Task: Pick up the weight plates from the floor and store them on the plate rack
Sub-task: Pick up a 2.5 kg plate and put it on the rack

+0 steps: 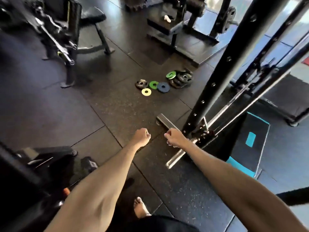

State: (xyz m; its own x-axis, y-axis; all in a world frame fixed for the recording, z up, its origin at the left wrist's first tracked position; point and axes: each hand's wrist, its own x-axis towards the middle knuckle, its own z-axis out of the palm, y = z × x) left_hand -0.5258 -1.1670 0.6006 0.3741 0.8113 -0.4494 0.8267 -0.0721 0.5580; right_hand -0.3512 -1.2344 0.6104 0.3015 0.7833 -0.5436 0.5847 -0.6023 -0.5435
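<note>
Several small weight plates lie on the dark rubber floor ahead of me: a yellow plate [146,92], a green plate [153,84], a blue plate [163,86] and a black plate [140,84]. Just right of them is a pile of black plates [181,79] with another green plate [170,75] leaning on it. My left hand [141,136] and my right hand [173,137] are stretched out in front of me, well short of the plates. Both have curled fingers and hold nothing. No plate rack is plainly recognisable.
A black perforated upright [222,71] with a steel foot [164,122] stands right of my hands. A step platform with teal markings [250,139] lies further right. Benches and machines stand at the back and left. My bare foot [141,208] is below.
</note>
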